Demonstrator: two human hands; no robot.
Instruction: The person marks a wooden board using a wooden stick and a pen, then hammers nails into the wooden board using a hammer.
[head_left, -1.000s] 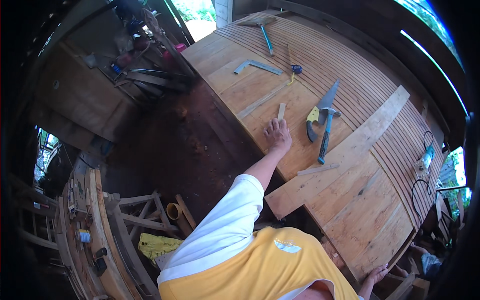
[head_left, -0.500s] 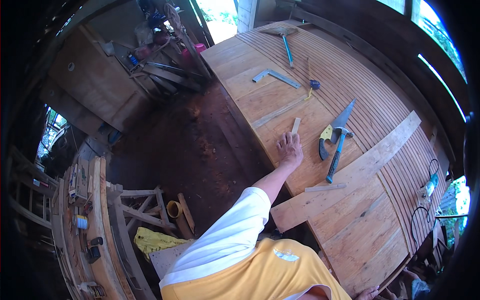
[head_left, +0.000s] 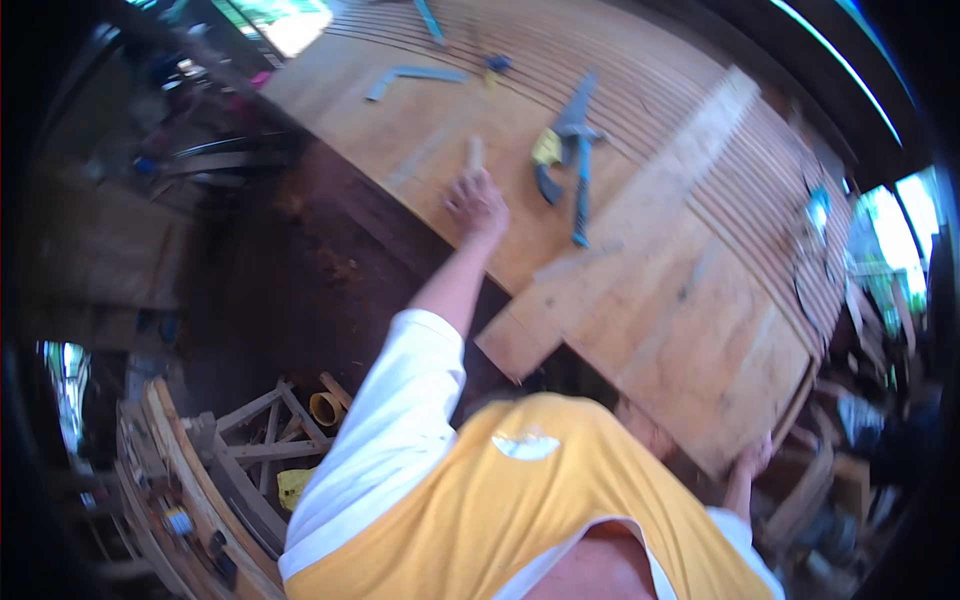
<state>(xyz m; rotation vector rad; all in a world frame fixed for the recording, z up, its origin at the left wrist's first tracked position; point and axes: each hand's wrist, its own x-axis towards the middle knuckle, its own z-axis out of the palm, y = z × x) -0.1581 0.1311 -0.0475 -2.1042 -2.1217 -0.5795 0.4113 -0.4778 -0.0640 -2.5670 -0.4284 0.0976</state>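
My left hand (head_left: 477, 208) is on the large wooden panel (head_left: 690, 310), its fingers closed on the near end of a short, thin wood strip (head_left: 476, 154). Right of that hand lie a handsaw (head_left: 548, 150) with a yellow and black handle and a blue-handled hammer (head_left: 582, 195), its head against the saw blade. At the panel's near right corner, my right hand (head_left: 754, 458) holds the edge; blur softens its fingers. A long flat board (head_left: 650, 205) lies across the panel, with a small wood piece (head_left: 578, 261) by its near end.
Farther up the panel are a metal square (head_left: 415, 74), a blue tape measure (head_left: 496, 64) and another blue-handled tool (head_left: 430, 20). A corded power tool (head_left: 818, 210) rests at the right. A workbench (head_left: 180, 470) and wooden frame (head_left: 270, 430) stand at the lower left.
My view has swung, so the panel and tools sit farther left and higher. More of my right arm shows at the panel's corner. The left hand stays at the strip.
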